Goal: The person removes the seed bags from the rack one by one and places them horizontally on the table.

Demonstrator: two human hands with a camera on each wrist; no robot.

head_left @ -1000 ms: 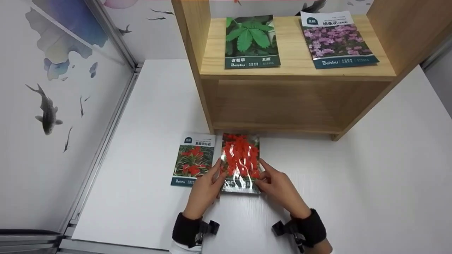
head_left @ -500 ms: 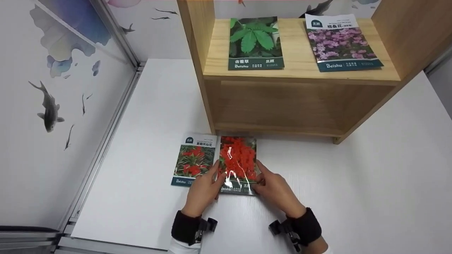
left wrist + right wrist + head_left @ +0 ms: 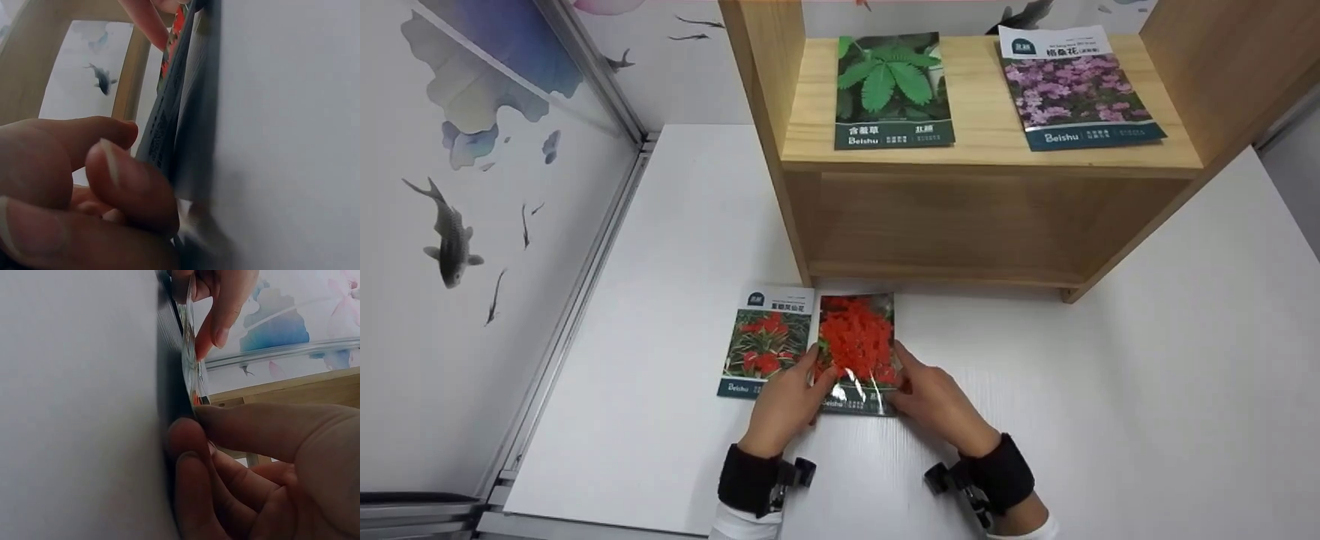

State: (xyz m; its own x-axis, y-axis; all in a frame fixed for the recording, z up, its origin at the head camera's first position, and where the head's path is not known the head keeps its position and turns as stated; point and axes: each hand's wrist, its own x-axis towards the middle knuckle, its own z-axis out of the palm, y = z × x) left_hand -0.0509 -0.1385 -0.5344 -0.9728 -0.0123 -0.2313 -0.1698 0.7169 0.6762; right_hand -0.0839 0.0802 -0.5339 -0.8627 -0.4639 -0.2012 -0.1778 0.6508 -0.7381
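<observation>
A glossy seed packet (image 3: 855, 337) with red flowers lies close over the white table, held by both hands at its lower side edges. My left hand (image 3: 786, 405) pinches its left edge, thumb over the front. Opposite, my right hand (image 3: 941, 401) grips the right edge, thumb and curled fingers meeting at it in the right wrist view. In the left wrist view, the packet's printed back (image 3: 160, 129) tilts slightly away from the tabletop. Directly to the left lies a second seed packet (image 3: 765, 341) with red flowers and a white top; my left hand covers its lower right corner.
A wooden shelf unit (image 3: 990, 169) stands just behind the packets. On its upper board lie a green-leaf seed packet (image 3: 891, 86) and a pink-flower seed packet (image 3: 1076, 86). A printed wall panel (image 3: 510, 300) with a metal frame borders the white table (image 3: 660, 337) on the left.
Both hands have shifted the held seed packet a little to the left and slightly toward me, bringing it beside the other red-flower packet. The glare on it has shrunk.
</observation>
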